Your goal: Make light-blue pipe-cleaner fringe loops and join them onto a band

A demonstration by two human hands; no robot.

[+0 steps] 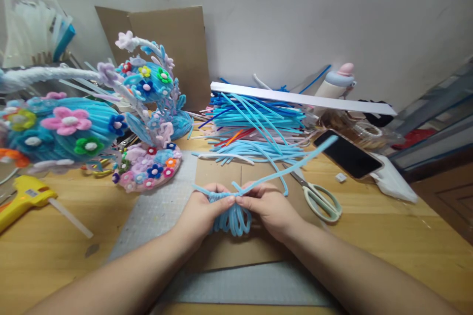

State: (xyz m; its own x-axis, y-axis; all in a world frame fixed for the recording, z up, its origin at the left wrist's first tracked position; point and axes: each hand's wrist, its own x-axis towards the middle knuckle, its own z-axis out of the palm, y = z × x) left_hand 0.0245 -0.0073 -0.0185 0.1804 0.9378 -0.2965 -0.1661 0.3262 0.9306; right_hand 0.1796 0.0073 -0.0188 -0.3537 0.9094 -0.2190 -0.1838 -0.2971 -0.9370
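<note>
Over a sheet of brown cardboard (258,246), both hands pinch a piece made of light blue pipe cleaners (236,224), whose row of loops hangs down below the fingers. My left hand (201,211) is closed on its left part, thumb along the top edge. Close against it, my right hand (271,209) is closed on the right end, thumb tip near the left thumb. One long light blue pipe cleaner (295,162) runs out from between the fingers, up to the right. The fingertips behind the piece are partly hidden.
Bundles of blue pipe cleaners (258,115) lie behind the hands. Scissors (321,202) and a phone (347,153) are to the right. On the left are a yellow glue gun (31,197) and flower-covered pipe-cleaner decorations (70,130). A grey cutting mat (148,216) lies beneath the cardboard.
</note>
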